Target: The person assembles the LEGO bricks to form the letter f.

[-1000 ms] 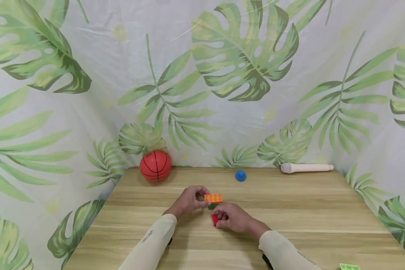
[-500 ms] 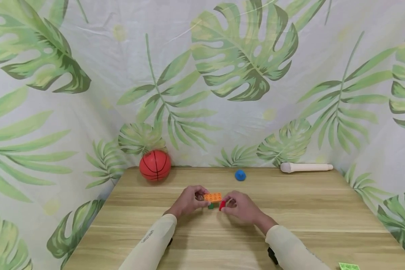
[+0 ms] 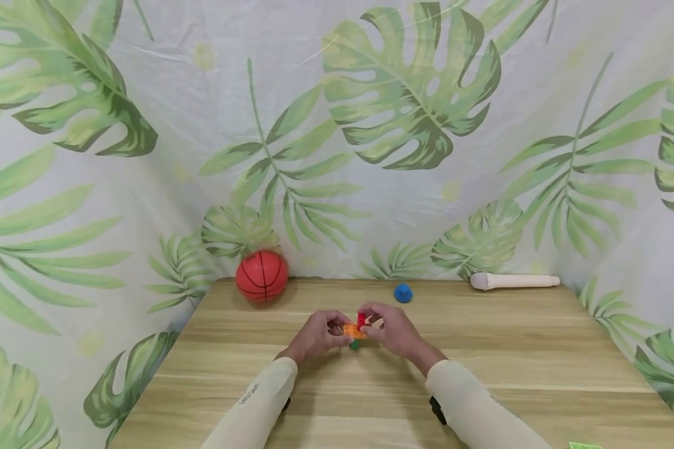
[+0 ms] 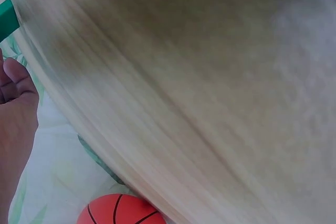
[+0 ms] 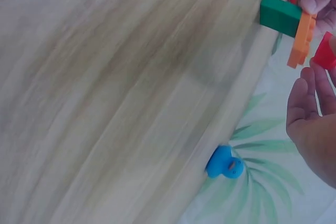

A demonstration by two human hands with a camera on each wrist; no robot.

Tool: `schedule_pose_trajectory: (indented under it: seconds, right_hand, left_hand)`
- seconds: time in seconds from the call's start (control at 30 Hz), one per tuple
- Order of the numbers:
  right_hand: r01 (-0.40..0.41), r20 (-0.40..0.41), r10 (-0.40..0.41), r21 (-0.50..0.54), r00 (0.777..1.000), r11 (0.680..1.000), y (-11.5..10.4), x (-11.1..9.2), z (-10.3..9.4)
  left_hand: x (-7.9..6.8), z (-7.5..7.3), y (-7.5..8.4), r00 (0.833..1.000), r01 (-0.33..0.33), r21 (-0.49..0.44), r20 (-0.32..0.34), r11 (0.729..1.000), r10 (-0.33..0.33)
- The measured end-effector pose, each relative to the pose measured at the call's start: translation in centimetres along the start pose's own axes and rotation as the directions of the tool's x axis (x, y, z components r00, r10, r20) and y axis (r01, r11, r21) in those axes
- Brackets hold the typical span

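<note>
My left hand (image 3: 319, 333) pinches an orange toy building brick (image 3: 348, 330) by its left end, studs up. A green brick (image 5: 281, 15) is joined to the orange brick's underside. My right hand (image 3: 393, 330) pinches a small red brick (image 3: 361, 320), held upright over the orange brick's right part. In the right wrist view a narrow gap parts the red brick (image 5: 325, 52) from the orange studs. A sliver of red also shows by the left fingers there, too hidden to make out. The left wrist view catches only part of the left hand (image 4: 18, 114) and the green brick's corner (image 4: 8, 19).
At the back left of the wooden table (image 3: 230, 399) sits a red basketball (image 3: 262, 276). A small blue toy (image 3: 403, 293) is at the back, right of the middle. A pale microphone (image 3: 515, 281) lies at the back right. A light green piece (image 3: 585, 446) shows at the front right edge.
My right hand has lifted the red brick from below the orange one, first to its right side, then up over its right end. The left hand stays nearly still.
</note>
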State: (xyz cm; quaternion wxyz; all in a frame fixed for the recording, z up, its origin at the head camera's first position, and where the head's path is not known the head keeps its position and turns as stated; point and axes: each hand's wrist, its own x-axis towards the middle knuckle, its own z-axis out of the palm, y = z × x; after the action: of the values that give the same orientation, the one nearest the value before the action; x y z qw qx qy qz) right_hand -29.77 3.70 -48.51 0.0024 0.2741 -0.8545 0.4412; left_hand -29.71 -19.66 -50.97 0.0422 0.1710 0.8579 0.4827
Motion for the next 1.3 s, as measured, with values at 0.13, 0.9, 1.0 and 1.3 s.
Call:
schedule_pose_trajectory:
  seconds: [0.13, 0.9, 1.0, 1.3]
  right_hand:
    - [0.018, 0.022, -0.017, -0.036, 1.000, 0.999, 0.0, 0.0, 0.5]
    - [0.054, 0.017, -0.051, -0.226, 0.999, 0.973, -0.7, -0.1, 0.8]
    - [0.044, 0.022, -0.040, -0.233, 0.999, 0.971, -1.0, 0.2, 0.8]
    - [0.023, 0.008, -0.021, -0.216, 1.000, 0.976, -0.8, 0.3, 1.2]
  left_hand:
    - [0.0, 0.5, -0.1, 1.000, -0.030, 0.003, 0.008, 1.000, 0.030]
    - [-0.1, 0.8, 0.2, 0.999, -0.033, 0.032, -0.017, 0.999, 0.034]
    - [0.0, 0.7, 0.3, 0.999, -0.036, 0.034, -0.025, 0.999, 0.037]
    - [0.1, 0.7, -0.3, 0.998, -0.049, 0.045, -0.027, 0.998, 0.050]
